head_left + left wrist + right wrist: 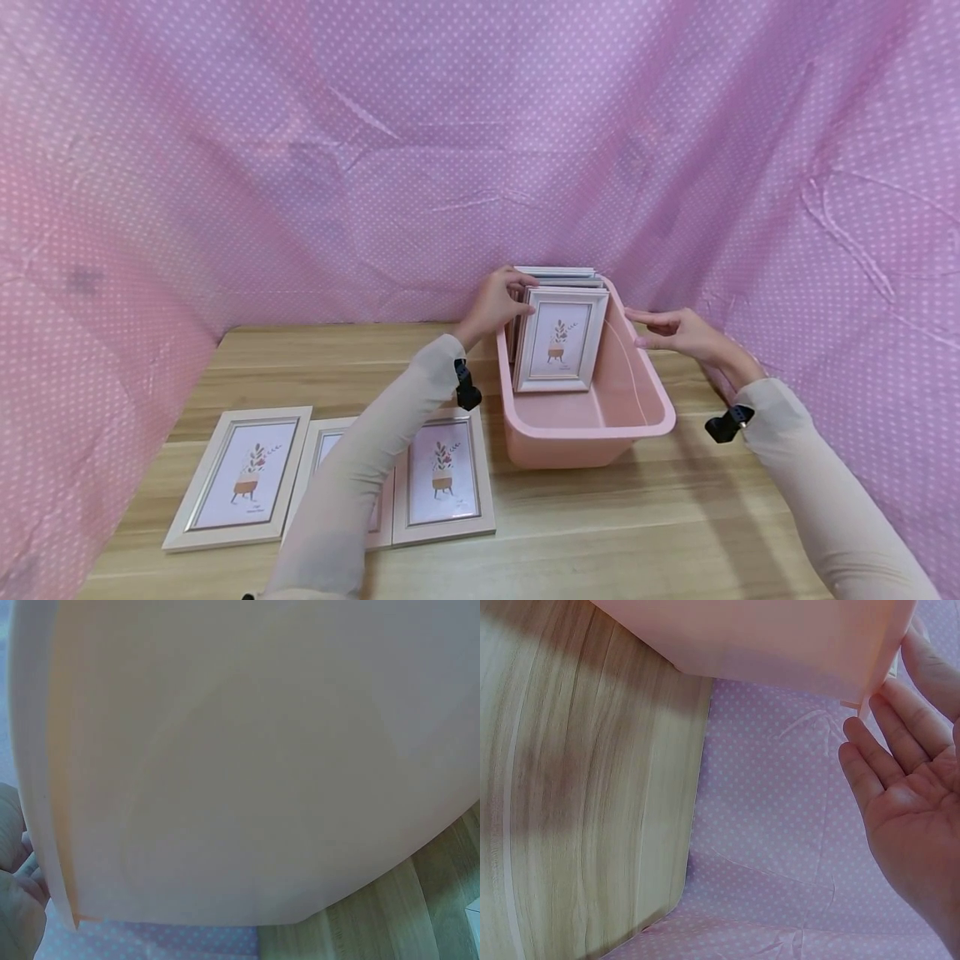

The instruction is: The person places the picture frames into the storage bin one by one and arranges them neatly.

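At the left rim of a pink plastic bin [577,454], my left hand [497,302] pinches the upper left edge of a white picture frame [600,329]. That frame stands upright in the bin, its flowerpot print facing me, with several more frames [558,272] upright behind it. My right hand [686,335] is at the bin's right rim, fingers straight and fingertips right at the edge. In the right wrist view its palm [915,802] shows beside the bin wall. The left wrist view is mostly bin wall [247,765], with part of the left hand [19,892] at the edge.
Three white picture frames lie face up left of the bin: a left one [240,479], a middle one [381,533] partly hidden under my left sleeve, and a right one [444,475]. A pink dotted cloth [450,150] hangs behind the wooden table [585,533].
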{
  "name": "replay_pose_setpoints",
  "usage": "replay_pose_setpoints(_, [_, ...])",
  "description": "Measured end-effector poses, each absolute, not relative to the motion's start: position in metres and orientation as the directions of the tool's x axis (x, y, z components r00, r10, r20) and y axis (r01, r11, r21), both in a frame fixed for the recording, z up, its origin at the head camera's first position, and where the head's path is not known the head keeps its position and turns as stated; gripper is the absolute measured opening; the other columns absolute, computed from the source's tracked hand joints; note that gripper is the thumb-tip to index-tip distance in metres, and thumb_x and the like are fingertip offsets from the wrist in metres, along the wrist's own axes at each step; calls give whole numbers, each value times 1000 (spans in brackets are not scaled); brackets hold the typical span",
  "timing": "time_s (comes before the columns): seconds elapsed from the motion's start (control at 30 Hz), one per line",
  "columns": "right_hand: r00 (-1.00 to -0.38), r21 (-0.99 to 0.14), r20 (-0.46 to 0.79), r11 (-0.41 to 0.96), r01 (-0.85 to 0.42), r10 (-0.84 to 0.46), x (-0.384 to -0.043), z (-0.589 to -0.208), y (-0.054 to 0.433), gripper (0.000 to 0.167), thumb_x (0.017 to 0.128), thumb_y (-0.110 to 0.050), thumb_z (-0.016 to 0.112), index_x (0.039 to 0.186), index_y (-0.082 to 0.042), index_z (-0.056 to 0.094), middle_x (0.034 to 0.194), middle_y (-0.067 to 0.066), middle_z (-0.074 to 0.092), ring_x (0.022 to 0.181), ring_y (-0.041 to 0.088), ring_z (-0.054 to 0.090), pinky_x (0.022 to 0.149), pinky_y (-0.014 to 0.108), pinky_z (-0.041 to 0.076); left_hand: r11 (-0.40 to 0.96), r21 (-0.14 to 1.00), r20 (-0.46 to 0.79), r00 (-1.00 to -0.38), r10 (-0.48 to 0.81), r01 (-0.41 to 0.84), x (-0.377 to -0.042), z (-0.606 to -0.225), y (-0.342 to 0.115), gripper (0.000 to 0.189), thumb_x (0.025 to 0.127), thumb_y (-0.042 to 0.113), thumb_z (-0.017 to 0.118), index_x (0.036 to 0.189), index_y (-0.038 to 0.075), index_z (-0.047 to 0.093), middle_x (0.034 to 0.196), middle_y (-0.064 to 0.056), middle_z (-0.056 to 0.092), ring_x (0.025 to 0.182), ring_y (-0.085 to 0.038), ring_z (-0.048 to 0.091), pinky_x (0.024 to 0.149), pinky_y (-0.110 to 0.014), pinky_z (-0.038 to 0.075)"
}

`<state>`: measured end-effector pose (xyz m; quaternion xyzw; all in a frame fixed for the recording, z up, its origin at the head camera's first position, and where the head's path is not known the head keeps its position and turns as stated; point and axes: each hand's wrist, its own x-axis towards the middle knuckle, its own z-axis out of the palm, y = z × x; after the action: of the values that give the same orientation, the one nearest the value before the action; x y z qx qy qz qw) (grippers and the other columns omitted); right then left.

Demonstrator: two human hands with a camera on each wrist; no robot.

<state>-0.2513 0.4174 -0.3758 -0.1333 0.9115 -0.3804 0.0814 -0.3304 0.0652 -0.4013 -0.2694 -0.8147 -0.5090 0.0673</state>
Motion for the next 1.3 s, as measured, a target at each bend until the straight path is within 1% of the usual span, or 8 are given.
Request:
replay_pose_setpoints(0.2, [-951,-714,-39,674,-188,-306,-251,-375,416,60,94,-25,75,147,-7,53,150,8,50,143,39,42,119,54,32,312,808,385,-850,360,499,-329,-403,65,40,81,0,83,119,8,74,119,-10,63,114,-25,66,95,-36,59])
replay_pose_setpoints(0.3, [-952,-715,-39,674,-187,-305,-251,-376,417,60,94,-25,75,147,-8,53,150,8,50,142,39,42,119,54,32,297,817,387,-851,354,495,-330,-403,65,40,81,-1,83,120,5,73,119,-12,63,113,-26,66,95,-38,59])
replay_pose_setpoints(0.53, [-952,-692,-33,694,-198,-304,-252,-376,416,59,94,-25,75,147,-9,54,150,7,51,142,36,44,118,49,35,231,855,381,-864,329,464,-332,-403,64,39,82,-4,81,120,3,73,118,-15,62,110,-27,69,86,-27,56])
replay_pose_setpoints(0.63, [-952,-682,-29,703,-204,-305,-252,-376,417,59,94,-26,75,147,-8,54,150,7,51,141,36,45,118,46,36,221,858,383,-864,326,464,-332,-403,63,38,83,-3,81,119,4,72,117,-15,62,110,-27,69,84,-26,55])
replay_pose_setpoints(0.9, [-953,-696,-34,692,-194,-301,-252,-376,415,60,93,-26,76,146,-8,54,150,9,50,141,37,46,117,49,35,162,874,397,-865,305,458,-332,-402,57,37,83,-5,79,119,-1,72,117,-18,62,110,-31,69,93,-35,60])
replay_pose_setpoints(1.13, [-952,-690,-36,696,-197,-305,-250,-373,415,59,94,-25,75,147,-9,54,150,9,50,141,38,46,117,50,37,127,879,413,-866,281,460,-328,-401,42,36,84,-5,78,120,-4,71,119,-22,64,111,-36,68,95,-36,60])
replay_pose_setpoints(1.2, [-953,-692,-37,696,-193,-301,-249,-373,415,59,93,-25,75,147,-10,54,150,7,51,140,37,46,117,44,39,119,875,425,-862,276,470,-327,-402,36,36,85,-5,77,120,-5,70,119,-22,66,110,-36,68,95,-37,60])
replay_pose_setpoints(1.3, [-951,-690,-38,697,-196,-305,-249,-373,416,60,94,-25,75,147,-9,54,149,7,51,140,40,45,112,26,44,130,865,440,-858,266,484,-325,-405,26,35,85,-3,78,120,-5,70,118,-22,68,108,-36,69,95,-37,60])
